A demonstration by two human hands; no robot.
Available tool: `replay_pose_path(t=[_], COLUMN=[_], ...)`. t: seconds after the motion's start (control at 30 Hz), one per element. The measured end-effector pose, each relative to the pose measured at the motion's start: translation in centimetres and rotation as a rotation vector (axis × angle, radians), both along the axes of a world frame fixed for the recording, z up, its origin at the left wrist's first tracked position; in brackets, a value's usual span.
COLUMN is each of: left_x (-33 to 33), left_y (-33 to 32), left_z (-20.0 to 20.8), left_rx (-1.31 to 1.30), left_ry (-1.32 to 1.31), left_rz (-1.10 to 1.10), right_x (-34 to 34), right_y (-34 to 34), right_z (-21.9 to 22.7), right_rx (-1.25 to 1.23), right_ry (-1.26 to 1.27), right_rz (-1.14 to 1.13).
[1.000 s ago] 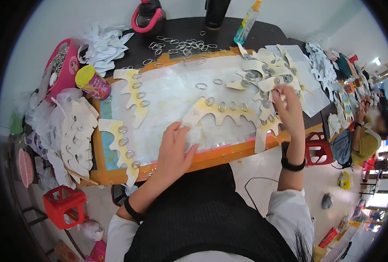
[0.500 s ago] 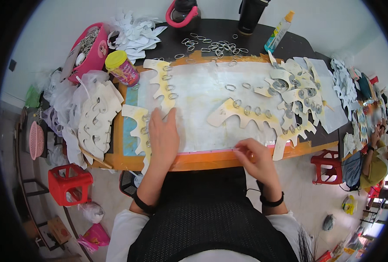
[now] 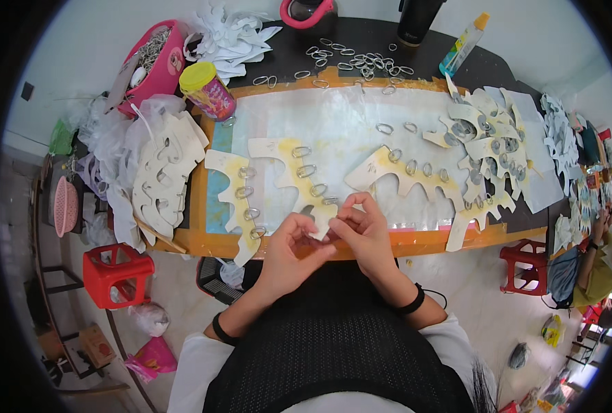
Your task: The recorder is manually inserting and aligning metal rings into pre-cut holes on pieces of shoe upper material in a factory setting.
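A cream scalloped strip with several metal oval rings along its yellow-stained tabs lies in front of me, its near end at my fingers. My left hand is closed on that end from the left, thumb apart from the fingertips. From the right, my right hand pinches the same end beside the lowest ring. Part of the end is hidden by my fingers. To the left lies a second ringed strip, and to the right a third ringed strip, reaching toward a heap of similar pieces.
Loose metal rings are scattered at the table's far side. A yellow-lidded tub, pink basket of rings and stacked cream pieces stand left. A spray bottle and black tumbler stand behind; red stools flank the table.
The middle strip has come toward me and to the right. My left hand has moved from its side to its near end, and my right hand has come in from the right to meet it.
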State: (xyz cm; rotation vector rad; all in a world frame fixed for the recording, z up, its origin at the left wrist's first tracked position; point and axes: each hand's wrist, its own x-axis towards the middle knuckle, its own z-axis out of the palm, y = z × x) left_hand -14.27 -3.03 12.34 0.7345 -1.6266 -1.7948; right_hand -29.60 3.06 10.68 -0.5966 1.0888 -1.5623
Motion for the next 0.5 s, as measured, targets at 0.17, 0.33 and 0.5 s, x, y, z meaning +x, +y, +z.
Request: replay_pose_path(t=[0.17, 0.33, 0.5], left_x=[0.6, -0.9, -0.8], left_y=[0.0, -0.1, 0.2], left_z=[0.3, -0.7, -0.8], left_rx=[0.591, 0.549, 0.520], left_ry=[0.076, 0.104, 0.110], left_rz=[0.150, 0.269, 0.276], right_x=[0.7, 1.2, 0.5], right_y=[1.7, 3.0, 2.2], right_z=[0.1, 0.8, 1.2], right_rx=[-0.089, -0.051, -0.011], right_ry=[0.089, 0.170, 0.044], right_rz=[-0.028, 0.037, -0.097])
